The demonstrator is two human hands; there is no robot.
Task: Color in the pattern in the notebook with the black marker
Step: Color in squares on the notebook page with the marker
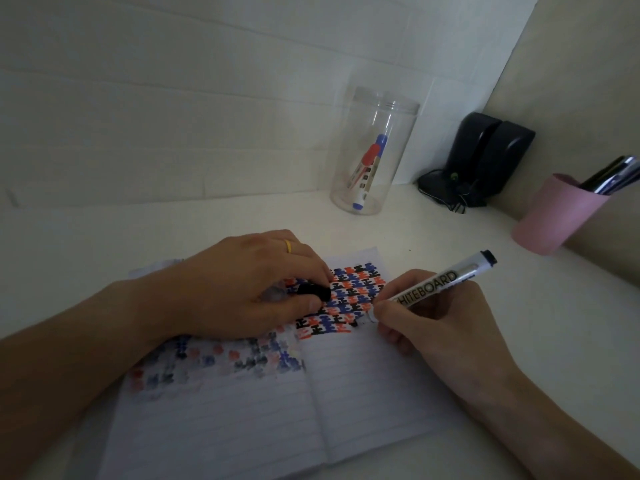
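An open lined notebook (363,393) lies on the white desk. Its right page carries a pattern (349,296) of black, blue and red shapes; fainter bleed-through marks cover the left page. My right hand (433,323) grips a white whiteboard marker (429,284) with a black end, its tip down on the lower right edge of the pattern. My left hand (249,289), a yellow ring on one finger, rests on the notebook and pinches the black marker cap (313,292) over the pattern's left part.
A clear plastic jar (374,150) with a red and a blue marker stands behind the notebook. Black speakers (485,157) with cables sit in the corner. A pink cup (554,216) of pens is at the right by the wall.
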